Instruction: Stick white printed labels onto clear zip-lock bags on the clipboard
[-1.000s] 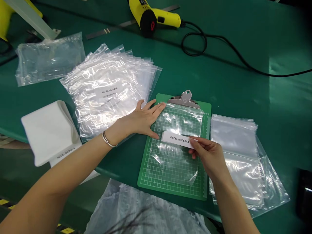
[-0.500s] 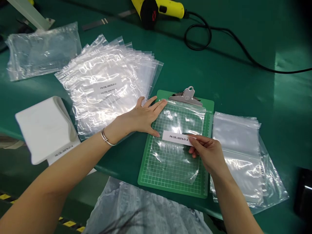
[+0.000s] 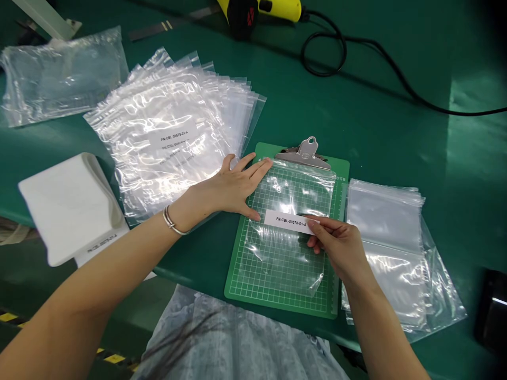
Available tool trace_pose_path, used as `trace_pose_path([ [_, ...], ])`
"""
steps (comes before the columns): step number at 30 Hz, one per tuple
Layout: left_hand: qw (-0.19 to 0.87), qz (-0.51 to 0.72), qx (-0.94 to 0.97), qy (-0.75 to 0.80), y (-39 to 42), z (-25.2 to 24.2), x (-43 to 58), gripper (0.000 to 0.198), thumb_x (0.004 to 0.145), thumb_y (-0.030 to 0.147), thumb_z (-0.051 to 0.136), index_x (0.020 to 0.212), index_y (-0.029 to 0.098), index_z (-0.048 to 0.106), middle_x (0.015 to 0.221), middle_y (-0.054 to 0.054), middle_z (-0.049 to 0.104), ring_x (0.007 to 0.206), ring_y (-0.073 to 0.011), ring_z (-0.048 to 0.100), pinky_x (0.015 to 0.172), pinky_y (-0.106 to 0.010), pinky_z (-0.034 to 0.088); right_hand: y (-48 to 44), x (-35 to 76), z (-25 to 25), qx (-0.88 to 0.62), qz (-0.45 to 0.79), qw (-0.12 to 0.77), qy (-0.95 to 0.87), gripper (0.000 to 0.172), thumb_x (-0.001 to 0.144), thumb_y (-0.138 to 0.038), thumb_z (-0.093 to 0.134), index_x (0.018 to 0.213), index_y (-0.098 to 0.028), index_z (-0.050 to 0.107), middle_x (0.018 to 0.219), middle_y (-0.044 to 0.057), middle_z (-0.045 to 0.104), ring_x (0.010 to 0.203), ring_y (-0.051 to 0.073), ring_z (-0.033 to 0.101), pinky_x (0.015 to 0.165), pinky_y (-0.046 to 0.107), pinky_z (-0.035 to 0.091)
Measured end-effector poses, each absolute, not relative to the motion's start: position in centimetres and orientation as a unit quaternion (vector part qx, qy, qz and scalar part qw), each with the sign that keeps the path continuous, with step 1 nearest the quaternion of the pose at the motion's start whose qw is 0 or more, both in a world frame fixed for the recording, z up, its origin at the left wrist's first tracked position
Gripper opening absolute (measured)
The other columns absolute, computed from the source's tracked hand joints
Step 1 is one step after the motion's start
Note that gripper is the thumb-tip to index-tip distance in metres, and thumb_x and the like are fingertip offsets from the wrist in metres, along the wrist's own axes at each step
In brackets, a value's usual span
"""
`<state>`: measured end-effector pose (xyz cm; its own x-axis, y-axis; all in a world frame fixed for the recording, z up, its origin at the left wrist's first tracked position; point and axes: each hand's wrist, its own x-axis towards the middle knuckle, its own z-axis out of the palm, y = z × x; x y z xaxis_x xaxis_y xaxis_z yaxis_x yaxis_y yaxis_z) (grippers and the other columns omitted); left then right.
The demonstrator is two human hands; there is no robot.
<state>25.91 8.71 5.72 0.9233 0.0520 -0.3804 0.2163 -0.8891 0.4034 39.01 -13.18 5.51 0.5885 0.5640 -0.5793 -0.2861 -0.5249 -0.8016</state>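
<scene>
A clear zip bag [image 3: 285,264] lies on a green gridded clipboard [image 3: 237,285], its zip edge close to the metal clip [image 3: 306,154]. My left hand [image 3: 240,186] is spread, fingers apart, at the bag's upper left edge. Between thumb and fingers my right hand [image 3: 336,240] pinches the right end of a white label [image 3: 287,220] printed "PN:CBL-00578-01-A". The label lies across the middle of the bag; whether it is stuck down I cannot tell.
Fanned labelled bags [image 3: 158,111] lie at left, with a folded plastic bag [image 3: 63,79] beyond. A white label dispenser [image 3: 67,206] sits at the table's edge. Unlabelled bags [image 3: 386,253] are stacked at right. A yellow power tool [image 3: 279,9] with a black cord [image 3: 380,47] is at the back.
The view has shifted slightly. Both hands, the label and the bag keep the same positions relative to one another.
</scene>
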Motion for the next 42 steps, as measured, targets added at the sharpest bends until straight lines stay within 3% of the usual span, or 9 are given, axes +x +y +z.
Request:
trace_pose_path([
  [16,0.175,-0.193,0.962,0.077,8.4,5.7,25.9,0.105,0.076,0.061,0.05,0.14,0.013,-0.019,0.151,-0.01,-0.008,0.134,-0.0393,-0.008,0.103,-0.062,-0.001,-12.6,38.1,5.6,-0.801,0.404,0.426,-0.119,0.035,0.07,-0.039,0.065,0.09,-0.011,0.07,0.051,0.001,0.061,0.041,0.012,0.056,0.04,0.023,0.048],
  [20,0.114,-0.137,0.979,0.095,6.6,6.2,25.1,0.09,0.084,0.049,0.047,0.142,0.012,-0.011,0.15,-0.009,-0.011,0.135,-0.037,-0.012,0.105,-0.06,0.004,-12.5,37.8,5.5,-0.812,0.388,0.416,-0.132,0.032,0.074,-0.037,0.06,0.091,-0.011,0.069,0.052,0.0,0.061,0.041,0.012,0.056,0.041,0.024,0.048],
  [23,0.091,-0.048,0.993,0.059,3.7,5.6,24.0,0.07,0.093,0.042,0.031,0.143,0.011,-0.005,0.151,-0.009,-0.001,0.137,-0.0294,-0.007,0.108,-0.055,0.009,-12.3,37.6,5.6,-0.819,0.38,0.405,-0.143,0.032,0.076,-0.036,0.057,0.093,-0.011,0.069,0.051,0.0,0.06,0.042,0.014,0.057,0.043,0.025,0.049],
  [25,0.103,-0.018,0.994,-0.017,1.7,4.5,23.2,0.066,0.094,0.048,0.02,0.143,0.011,-0.003,0.15,-0.008,0.009,0.138,-0.0247,0.004,0.109,-0.051,0.014,-12.2,37.6,5.7,-0.825,0.372,0.393,-0.162,0.031,0.078,-0.034,0.055,0.094,-0.011,0.069,0.049,-0.001,0.059,0.042,0.014,0.056,0.043,0.026,0.049],
  [30,0.093,0.006,0.995,-0.044,-0.6,2.0,22.3,0.066,0.093,0.051,0.025,0.143,0.012,0.004,0.148,-0.006,0.02,0.136,-0.0254,0.016,0.108,-0.053,0.018,-12.5,38.6,6.4,-0.818,0.386,0.381,-0.191,0.031,0.08,-0.036,0.055,0.094,-0.013,0.07,0.06,0.003,0.065,0.045,0.015,0.06,0.042,0.024,0.047],
  [32,0.09,0.007,0.995,-0.043,-0.5,1.9,22.3,0.067,0.093,0.05,0.026,0.142,0.013,0.001,0.148,-0.006,0.021,0.136,-0.026,0.017,0.107,-0.055,0.019,-12.8,39.4,7.2,-0.799,0.427,0.381,-0.184,0.043,0.082,-0.042,0.054,0.113,-0.014,0.063,0.067,0.005,0.068,0.044,0.015,0.062,0.039,0.023,0.046],
  [35,0.084,0.015,0.995,-0.049,-0.3,2.1,22.5,0.066,0.093,0.05,0.023,0.142,0.014,-0.002,0.147,-0.006,0.023,0.135,-0.026,0.02,0.107,-0.055,0.02,-13.2,40.1,8.6,-0.762,0.499,0.383,-0.152,0.068,0.083,-0.051,0.051,0.14,-0.019,0.032,0.089,0.011,0.069,0.042,0.014,0.062,0.037,0.023,0.047],
  [38,0.08,0.026,0.995,-0.052,-0.3,2.2,22.5,0.065,0.093,0.05,0.023,0.142,0.016,-0.002,0.147,-0.006,0.024,0.134,-0.0262,0.022,0.106,-0.055,0.02,-13.4,40.1,9.5,-0.757,0.511,0.382,-0.142,0.074,0.082,-0.055,0.05,0.143,-0.021,0.025,0.108,0.016,0.064,0.044,0.013,0.064,0.04,0.023,0.049],
  [42,0.08,0.025,0.995,-0.058,-0.3,2.1,22.6,0.065,0.093,0.049,0.023,0.142,0.017,-0.004,0.147,-0.005,0.024,0.135,-0.0258,0.021,0.107,-0.054,0.019,-13.9,39.9,9.8,-0.753,0.509,0.398,-0.126,0.078,0.083,-0.054,0.05,0.145,-0.02,0.017,0.113,0.018,0.062,0.046,0.014,0.064,0.043,0.026,0.052],
])
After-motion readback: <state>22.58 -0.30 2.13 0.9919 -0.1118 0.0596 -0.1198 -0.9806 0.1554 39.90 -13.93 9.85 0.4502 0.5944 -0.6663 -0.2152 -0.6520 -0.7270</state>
